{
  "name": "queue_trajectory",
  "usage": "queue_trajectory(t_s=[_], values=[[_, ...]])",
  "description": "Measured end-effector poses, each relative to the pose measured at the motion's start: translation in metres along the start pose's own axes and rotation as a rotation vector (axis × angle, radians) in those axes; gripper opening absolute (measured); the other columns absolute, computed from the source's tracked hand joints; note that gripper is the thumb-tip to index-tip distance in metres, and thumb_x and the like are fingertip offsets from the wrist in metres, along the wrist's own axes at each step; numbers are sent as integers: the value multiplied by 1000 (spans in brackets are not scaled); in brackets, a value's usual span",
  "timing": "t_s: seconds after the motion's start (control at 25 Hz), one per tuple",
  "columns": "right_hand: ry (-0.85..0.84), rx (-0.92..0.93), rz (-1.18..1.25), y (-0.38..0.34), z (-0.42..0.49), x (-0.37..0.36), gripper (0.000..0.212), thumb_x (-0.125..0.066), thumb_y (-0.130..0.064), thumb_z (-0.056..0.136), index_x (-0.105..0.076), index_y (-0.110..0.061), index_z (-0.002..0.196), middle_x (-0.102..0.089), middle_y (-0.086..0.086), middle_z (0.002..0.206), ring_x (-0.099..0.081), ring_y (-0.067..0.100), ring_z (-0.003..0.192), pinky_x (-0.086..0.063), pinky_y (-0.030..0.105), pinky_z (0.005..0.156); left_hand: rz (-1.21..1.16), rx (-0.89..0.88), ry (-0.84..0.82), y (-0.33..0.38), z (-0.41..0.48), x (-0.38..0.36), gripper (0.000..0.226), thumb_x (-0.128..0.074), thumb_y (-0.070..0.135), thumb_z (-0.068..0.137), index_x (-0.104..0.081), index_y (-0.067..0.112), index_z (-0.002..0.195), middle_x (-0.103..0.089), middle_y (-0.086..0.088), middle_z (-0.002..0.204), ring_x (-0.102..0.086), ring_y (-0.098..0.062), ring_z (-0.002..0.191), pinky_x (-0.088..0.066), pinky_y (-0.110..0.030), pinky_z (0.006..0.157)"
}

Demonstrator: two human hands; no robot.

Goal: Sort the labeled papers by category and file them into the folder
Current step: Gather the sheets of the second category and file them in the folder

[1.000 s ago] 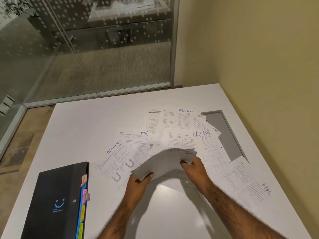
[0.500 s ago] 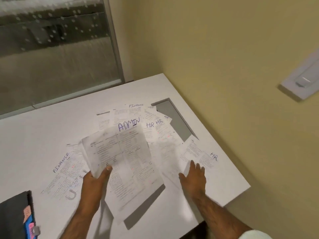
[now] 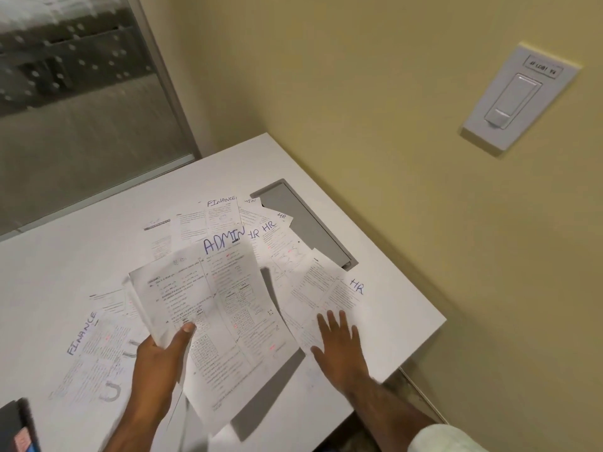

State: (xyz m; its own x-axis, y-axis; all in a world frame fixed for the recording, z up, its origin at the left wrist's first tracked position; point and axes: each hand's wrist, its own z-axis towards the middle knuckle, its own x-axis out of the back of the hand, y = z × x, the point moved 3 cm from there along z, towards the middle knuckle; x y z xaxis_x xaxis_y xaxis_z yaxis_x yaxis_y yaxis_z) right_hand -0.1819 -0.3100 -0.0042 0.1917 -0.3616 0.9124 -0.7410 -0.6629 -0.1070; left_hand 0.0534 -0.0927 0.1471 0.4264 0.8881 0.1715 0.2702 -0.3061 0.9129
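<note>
Nearest the camera, left of the ADMIN sheet (image 3: 215, 308), a dark folder (image 3: 14, 425) with coloured tabs pokes over the smooth white tabletop (image 3: 65, 256). The left hand (image 3: 160, 360) pinches the ADMIN sheet, thumb on top, holding the thin, creased printed page lifted and bowed. Right of it, the right hand (image 3: 339, 347) lies flat, fingers spread, on an HR sheet (image 3: 329, 288). Left of the ADMIN sheet lies a FINANCE sheet (image 3: 88, 353). Beyond it more rectangular sheets fan out, partly covering a grey hatch (image 3: 303, 220).
</note>
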Motion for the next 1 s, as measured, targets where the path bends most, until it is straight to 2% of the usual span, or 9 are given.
queue_trajectory(t_s=[0.04,0.16,0.2,0.32,0.44,0.56,0.68,0.84,1.0], values=[[26,-15,2,3,0,1,68,-26,-57,101,-68,-13,131,-66,13,136,-61,41,128,-52,59,94,-2,0,1,1,0,2,24,-68,21,95,-64,17,118,-72,3,101,-68,-22,95,-50,-31,73],[60,-65,-24,-5,1,29,36,-81,-38,81,-76,-10,103,-77,13,108,-67,42,118,-55,62,92,-11,11,18,4,-1,10,30,-70,22,94,-65,16,123,-73,2,106,-68,-24,101,-51,-37,85],[82,-93,-1,-9,8,37,35,-85,-33,76,-75,-10,100,-77,13,104,-67,42,117,-56,61,91,-12,15,26,4,-1,13,33,-70,22,93,-65,15,126,-73,1,109,-68,-24,103,-51,-39,89],[98,-20,48,-25,40,50,52,-75,-42,85,-70,-8,124,-70,16,130,-56,43,132,-50,61,100,-10,22,72,3,-1,25,38,-70,24,93,-64,14,130,-73,0,112,-68,-26,106,-50,-40,91],[-1,175,40,-45,80,59,71,-38,-55,101,-25,-18,161,-21,6,169,-9,37,157,-20,60,122,-15,30,110,-1,1,33,36,-69,27,94,-65,16,128,-73,3,109,-68,-25,104,-49,-41,90],[-23,245,23,-50,119,75,75,-19,-64,101,-2,-26,163,3,-1,172,15,30,157,0,59,125,-27,53,141,-2,2,39,34,-69,27,94,-65,18,126,-73,4,108,-69,-21,101,-50,-41,89],[-34,150,-47,-37,147,79,78,-16,-68,99,-7,-24,163,-5,4,172,10,34,158,4,60,123,-23,89,187,-5,4,45,33,-69,27,94,-64,18,126,-73,5,107,-69,-23,100,-51,-42,88],[94,11,-161,-29,162,86,69,-28,-57,102,-31,-15,157,-44,14,158,-12,43,155,-11,68,120,-30,105,219,-4,8,47,26,-67,24,95,-64,21,121,-72,8,102,-69,-22,96,-51,-40,83],[37,17,-145,-29,170,84,79,-15,-66,100,-18,-16,162,-19,10,170,3,40,157,1,65,121,-23,127,233,-5,18,45,29,-68,26,95,-64,21,123,-74,6,104,-70,-25,98,-52,-45,88]])
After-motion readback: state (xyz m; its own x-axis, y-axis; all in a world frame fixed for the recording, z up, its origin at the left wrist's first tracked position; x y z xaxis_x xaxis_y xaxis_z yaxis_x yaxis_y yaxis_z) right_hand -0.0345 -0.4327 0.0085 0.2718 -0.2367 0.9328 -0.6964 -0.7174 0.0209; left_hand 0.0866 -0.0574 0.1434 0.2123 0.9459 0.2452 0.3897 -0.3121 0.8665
